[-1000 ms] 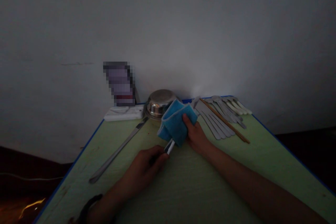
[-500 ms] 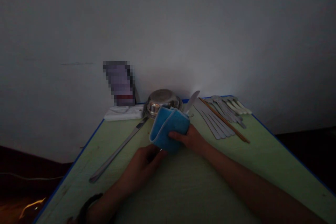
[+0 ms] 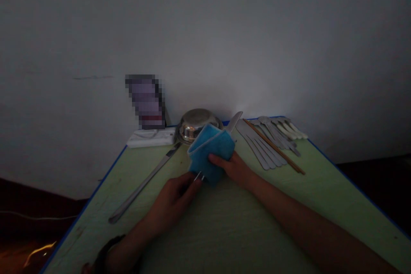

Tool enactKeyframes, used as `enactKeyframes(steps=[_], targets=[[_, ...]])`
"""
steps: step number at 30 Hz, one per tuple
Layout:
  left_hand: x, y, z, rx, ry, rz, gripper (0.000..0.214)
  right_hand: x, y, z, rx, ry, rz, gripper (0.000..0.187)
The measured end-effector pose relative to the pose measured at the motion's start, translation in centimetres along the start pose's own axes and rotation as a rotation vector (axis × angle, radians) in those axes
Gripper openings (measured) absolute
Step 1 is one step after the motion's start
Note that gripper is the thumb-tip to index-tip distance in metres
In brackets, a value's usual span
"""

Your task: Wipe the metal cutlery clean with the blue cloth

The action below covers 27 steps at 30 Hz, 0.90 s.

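Note:
My left hand (image 3: pixel 176 192) pinches the handle end of a metal table knife (image 3: pixel 233 121); its blade tip sticks out past the cloth toward the wall. My right hand (image 3: pixel 236 168) grips a folded blue cloth (image 3: pixel 208 152) wrapped around the middle of the knife, just above the green table (image 3: pixel 224 231). Most of the knife's shaft is hidden inside the cloth.
A steel bowl (image 3: pixel 194 122) stands at the back by the wall, beside a white folded cloth (image 3: pixel 150 138) and a blurred-out upright object (image 3: pixel 146 102). A long metal utensil (image 3: pixel 141 186) lies at the left. Several metal utensils (image 3: pixel 268 141) and a wooden chopstick (image 3: pixel 274 147) lie at the back right.
The blue cloth slid down the knife toward my left hand, baring the blade tip, then shifted slightly back up. My left hand stayed on the handle.

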<state>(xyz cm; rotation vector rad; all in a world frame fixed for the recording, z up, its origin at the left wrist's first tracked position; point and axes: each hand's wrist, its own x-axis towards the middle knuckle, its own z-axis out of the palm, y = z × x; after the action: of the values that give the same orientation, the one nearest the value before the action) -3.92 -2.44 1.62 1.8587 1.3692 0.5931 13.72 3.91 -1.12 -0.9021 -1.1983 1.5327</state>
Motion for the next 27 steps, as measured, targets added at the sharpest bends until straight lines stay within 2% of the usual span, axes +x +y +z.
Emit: enactKeyframes(steps=[2, 6, 11, 15, 19, 24, 27], targets=[[-0.1, -0.1, -0.2, 0.034, -0.016, 0.026, 0.032, 0.4, 0.1, 0.1, 0.192, 0.095, 0.043, 0.036], [-0.4, -0.7, -0.4, 0.104, -0.009, 0.12, 0.033, 1.5, 0.0, -0.2, 0.527, 0.197, 0.09, 0.029], [-0.8, -1.3, -0.6, 0.149, -0.016, 0.184, 0.032, 2.8, -0.2, -1.7, 0.682, 0.387, 0.047, 0.015], [-0.9, -1.2, -0.7, 0.141, 0.002, 0.172, 0.031, 3.2, -0.3, -2.4, 0.745, 0.509, 0.042, 0.013], [-0.8, -0.6, -0.6, 0.106, 0.073, 0.067, 0.032, 2.8, -0.4, -2.2, 0.682, 0.42, 0.033, 0.015], [-0.4, -0.2, -0.3, 0.149, 0.045, 0.03, 0.032, 1.9, -0.6, -1.7, 0.509, 0.249, 0.04, 0.027], [-0.3, -0.3, -0.3, 0.132, 0.025, 0.026, 0.031, 1.8, -0.6, -1.6, 0.47, 0.208, 0.032, 0.029]])
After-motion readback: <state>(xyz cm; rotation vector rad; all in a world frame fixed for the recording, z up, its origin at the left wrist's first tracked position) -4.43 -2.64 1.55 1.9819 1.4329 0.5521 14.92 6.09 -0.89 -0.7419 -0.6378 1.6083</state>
